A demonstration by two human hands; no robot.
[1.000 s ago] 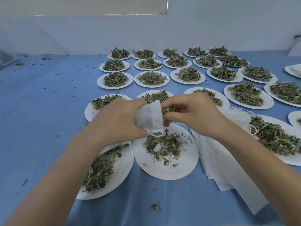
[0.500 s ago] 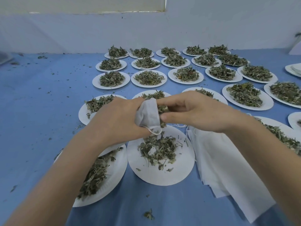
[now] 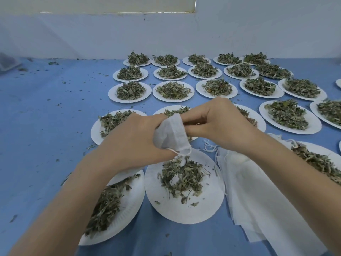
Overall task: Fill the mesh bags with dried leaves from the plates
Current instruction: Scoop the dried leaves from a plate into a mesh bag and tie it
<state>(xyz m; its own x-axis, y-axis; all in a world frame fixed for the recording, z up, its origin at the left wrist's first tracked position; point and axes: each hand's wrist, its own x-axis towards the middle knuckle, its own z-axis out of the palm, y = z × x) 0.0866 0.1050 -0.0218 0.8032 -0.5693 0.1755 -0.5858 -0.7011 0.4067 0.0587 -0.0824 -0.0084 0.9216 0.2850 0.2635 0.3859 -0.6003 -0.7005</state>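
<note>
Big blue table (image 3: 46,145), rows of paper plates heaped with dried leaves running to the far wall. Near right, a stack of flat white bags (image 3: 258,191) waits. Near centre, the working plate (image 3: 184,209) carries a thinned pile of leaves (image 3: 181,177). Just above it hangs the mesh bag (image 3: 171,135), gripped in the left hand (image 3: 136,143), fingers curled round its body. The right hand (image 3: 219,124) is at the bag's mouth, fingertips pinched together; what they pinch, I cannot tell.

The bag lies tilted, long axis running from far right down to near left, mouth facing right toward the feeding hand. Its drawstring loop (image 3: 181,153) dangles just over the leaves.

The risk, I'd say: brittle leaves spilling past that narrow mouth onto the table, or the loose loop dragging through the pile.
</note>
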